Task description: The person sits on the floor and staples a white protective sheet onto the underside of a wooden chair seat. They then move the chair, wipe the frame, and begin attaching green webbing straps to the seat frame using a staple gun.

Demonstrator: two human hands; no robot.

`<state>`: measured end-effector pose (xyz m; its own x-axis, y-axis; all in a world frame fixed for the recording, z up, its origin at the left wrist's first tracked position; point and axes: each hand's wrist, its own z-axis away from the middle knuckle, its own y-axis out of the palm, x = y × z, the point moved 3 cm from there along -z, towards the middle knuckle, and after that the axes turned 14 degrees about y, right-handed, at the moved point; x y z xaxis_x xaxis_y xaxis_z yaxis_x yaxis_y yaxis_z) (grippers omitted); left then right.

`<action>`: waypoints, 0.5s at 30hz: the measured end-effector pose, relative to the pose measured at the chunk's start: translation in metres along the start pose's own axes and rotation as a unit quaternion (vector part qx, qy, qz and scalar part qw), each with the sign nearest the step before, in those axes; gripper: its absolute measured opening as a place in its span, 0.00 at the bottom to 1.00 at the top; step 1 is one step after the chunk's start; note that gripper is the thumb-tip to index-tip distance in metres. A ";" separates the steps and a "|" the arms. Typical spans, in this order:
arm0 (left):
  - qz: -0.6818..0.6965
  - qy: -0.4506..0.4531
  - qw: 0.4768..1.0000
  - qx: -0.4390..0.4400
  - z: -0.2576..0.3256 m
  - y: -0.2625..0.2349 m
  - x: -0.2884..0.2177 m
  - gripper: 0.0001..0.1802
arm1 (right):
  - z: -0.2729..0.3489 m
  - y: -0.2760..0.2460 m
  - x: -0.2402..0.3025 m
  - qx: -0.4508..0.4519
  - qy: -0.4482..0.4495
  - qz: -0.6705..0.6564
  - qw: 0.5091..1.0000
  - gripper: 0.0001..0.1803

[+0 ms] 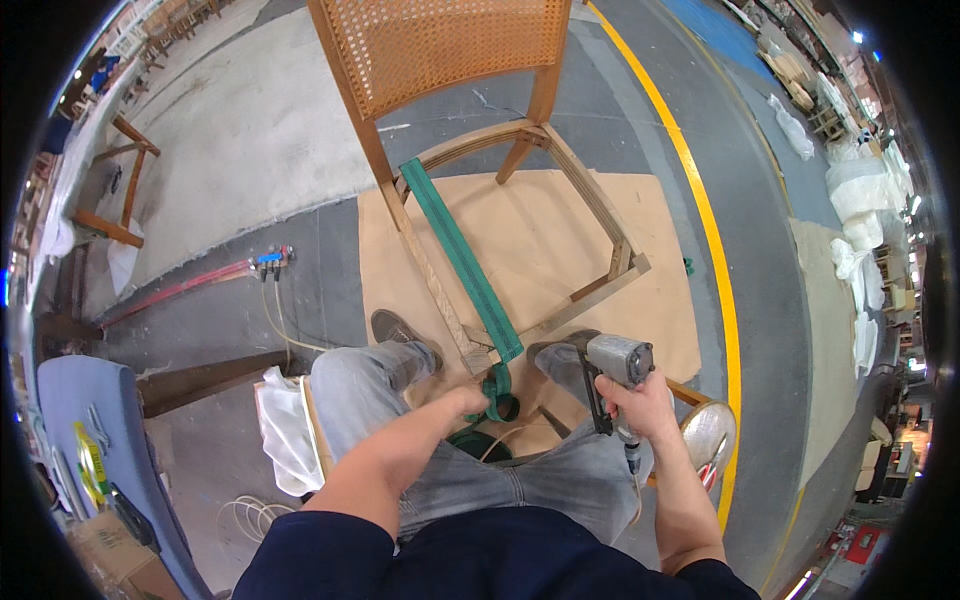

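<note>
A wooden chair frame [595,195] with a woven cane back [450,50] stands before me, its seat open. One strip of green webbing [460,255] runs from the back rail to the front rail along the left side, and its loose length hangs over the front rail. My left hand [468,400] is closed on this hanging webbing just below the rail; its fingertips are partly hidden. In my right hand [640,395] is a grey and black pneumatic staple gun [620,360], held by its grip above my right thigh, apart from the chair.
A cardboard sheet [650,240] lies under the chair. To the left are a blue padded piece [110,420] with tools on it, a red hose [180,295] with blue valves, and a coiled air hose [255,515]. A round-topped stool [708,440] stands by my right arm.
</note>
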<state>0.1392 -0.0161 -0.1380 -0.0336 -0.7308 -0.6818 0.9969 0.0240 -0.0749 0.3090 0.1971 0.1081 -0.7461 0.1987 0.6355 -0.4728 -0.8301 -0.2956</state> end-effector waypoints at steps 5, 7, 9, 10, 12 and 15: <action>0.304 0.041 0.939 -0.153 -0.001 0.038 -0.025 0.50 | -0.004 0.008 -0.007 0.058 -0.041 -0.053 0.996 0.18; 0.370 0.070 0.907 -0.186 -0.004 0.041 -0.022 0.51 | -0.002 0.013 -0.006 0.075 -0.030 -0.051 0.995 0.19; 0.414 0.076 0.888 -0.186 -0.003 0.045 -0.029 0.49 | -0.001 0.013 -0.010 0.075 -0.021 -0.046 0.996 0.20; 0.421 0.067 0.885 -0.185 0.002 0.051 -0.035 0.49 | -0.001 0.012 -0.012 0.070 -0.019 -0.043 0.996 0.20; 0.435 0.053 0.878 -0.191 0.012 0.059 -0.050 0.49 | 0.001 0.009 -0.014 0.063 -0.020 -0.039 0.997 0.20; 0.511 0.071 0.821 -0.245 0.008 0.072 -0.053 0.43 | 0.001 0.020 -0.007 0.073 -0.030 -0.024 0.997 0.21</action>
<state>0.2132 0.0185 -0.1013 0.7606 -0.0717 -0.6453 0.3615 0.8723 0.3291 0.3056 0.1785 0.0987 -0.6922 0.2125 0.6897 -0.4308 -0.8884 -0.1586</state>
